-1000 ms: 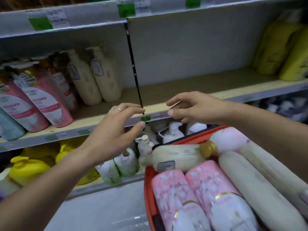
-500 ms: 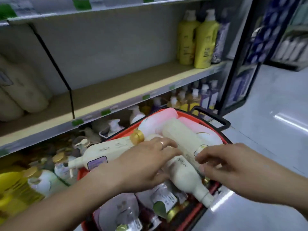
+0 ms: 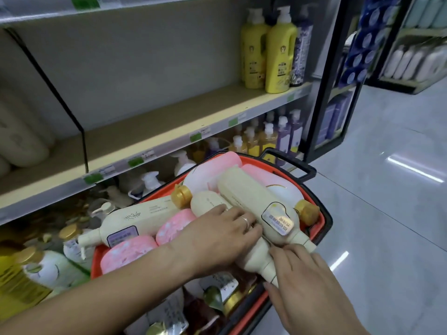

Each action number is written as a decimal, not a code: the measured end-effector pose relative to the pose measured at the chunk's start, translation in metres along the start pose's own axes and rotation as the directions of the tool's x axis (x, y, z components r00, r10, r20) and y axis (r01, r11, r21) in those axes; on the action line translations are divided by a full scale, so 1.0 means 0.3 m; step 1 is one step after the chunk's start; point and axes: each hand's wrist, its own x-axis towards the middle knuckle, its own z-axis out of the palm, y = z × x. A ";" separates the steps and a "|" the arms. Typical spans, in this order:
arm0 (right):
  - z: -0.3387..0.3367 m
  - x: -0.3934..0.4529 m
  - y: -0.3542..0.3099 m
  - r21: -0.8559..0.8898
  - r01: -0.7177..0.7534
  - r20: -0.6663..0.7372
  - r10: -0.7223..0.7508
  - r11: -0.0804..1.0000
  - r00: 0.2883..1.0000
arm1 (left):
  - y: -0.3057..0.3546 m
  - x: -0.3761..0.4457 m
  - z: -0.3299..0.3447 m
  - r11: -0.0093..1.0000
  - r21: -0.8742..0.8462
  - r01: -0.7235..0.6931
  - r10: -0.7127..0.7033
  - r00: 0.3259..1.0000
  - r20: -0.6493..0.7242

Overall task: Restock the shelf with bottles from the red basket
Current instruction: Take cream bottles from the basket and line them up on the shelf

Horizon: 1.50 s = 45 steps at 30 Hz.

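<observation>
Left hand (image 3: 217, 238) fingers curl over a cream bottle (image 3: 256, 258) in the red basket (image 3: 96, 259). Right hand (image 3: 309, 286) fingers, spread, touch its neck. Lifting may tip the labelled bottle (image 3: 249, 197) leaning on it.

A glossy grey tiled floor (image 3: 387, 146) carried bright light streaks. At its far edge stood 1 black-framed rack (image 3: 321, 105) of blue packs (image 3: 362, 44).

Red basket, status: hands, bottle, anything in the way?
Left hand over cream bottle, grip unclear. Right hand open, fingers at its neck. Bottle lying in red basket. Labelled bottle pressed alongside.
</observation>
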 end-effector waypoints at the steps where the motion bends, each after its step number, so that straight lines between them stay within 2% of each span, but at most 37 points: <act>1: 0.006 -0.002 0.001 -0.006 0.018 -0.047 -0.018 1.000 0.999 | -0.007 0.002 -0.006 1.000 0.006 -0.007 0.006 1.000 0.023; 3: -0.006 -0.001 0.013 0.030 0.063 -0.124 -0.059 0.998 0.991 | -0.030 -0.004 -0.021 1.000 -0.008 -0.024 0.024 0.999 0.037; 5: -0.046 0.001 0.039 0.139 0.112 -0.167 -0.088 0.984 0.982 | -0.057 -0.026 -0.044 0.998 -0.065 -0.028 0.027 0.999 -0.022; 7: -0.102 0.009 0.070 0.328 0.133 -0.211 -0.065 0.935 0.975 | -0.088 -0.055 -0.070 0.951 -0.310 0.000 -0.042 0.991 -0.130; 9: -0.155 0.025 0.097 0.561 0.079 -0.177 0.025 0.824 0.984 | -0.124 -0.080 -0.081 0.773 -0.634 0.007 -0.160 0.970 -0.183; 12: -0.184 0.068 0.121 0.790 0.000 -0.095 0.123 0.614 0.988 | -0.191 -0.102 -0.100 0.663 -0.746 -0.067 -0.227 0.931 -0.285; 14: -0.178 0.107 0.122 0.854 -0.064 -0.010 0.140 0.517 0.990 | -0.224 -0.118 -0.115 0.495 -0.864 -0.092 -0.336 0.897 -0.288; 16: -0.161 0.148 0.106 0.873 -0.125 0.083 0.109 0.472 0.991 | -0.249 -0.134 -0.122 0.338 -0.935 -0.112 -0.420 0.871 -0.256; 19: -0.122 0.211 0.059 0.828 -0.144 0.127 0.068 0.543 0.990 | -0.287 -0.177 -0.139 0.196 -0.975 -0.109 -0.509 0.838 -0.196; 22: -0.096 0.292 -0.024 0.782 -0.097 0.116 0.008 0.615 0.993 | -0.330 -0.246 -0.168 0.113 -0.986 -0.120 -0.585 0.794 -0.164; 26: -0.081 0.428 -0.169 0.895 -0.078 0.144 -0.120 0.439 0.982 | -0.409 -0.388 -0.195 0.048 -0.995 -0.087 -0.744 0.661 -0.094; 28: -0.085 0.510 -0.239 0.914 -0.108 0.193 -0.184 0.392 0.964 | -0.463 -0.464 -0.192 0.012 -0.998 -0.057 -0.806 0.591 -0.044; 32: -0.082 0.680 -0.406 0.900 -0.158 0.291 -0.292 0.405 0.911 | -0.557 -0.628 -0.172 -0.046 -0.996 -0.080 -0.871 0.492 0.001; 39: 0.017 0.913 -0.756 0.904 -0.294 0.408 -0.419 0.309 0.811 | -0.715 -0.907 -0.066 -0.063 -0.991 -0.117 -0.945 0.327 0.021; 42: 0.092 0.995 -0.905 0.894 -0.329 0.438 -0.442 0.305 0.783 | -0.789 -1.012 0.006 -0.109 -0.983 -0.145 -0.968 0.240 0.071; 45: 0.160 1.075 -1.037 0.881 -0.362 0.466 -0.426 0.305 0.775 | -0.860 -1.098 0.075 -0.137 -0.984 -0.111 -0.982 0.148 0.120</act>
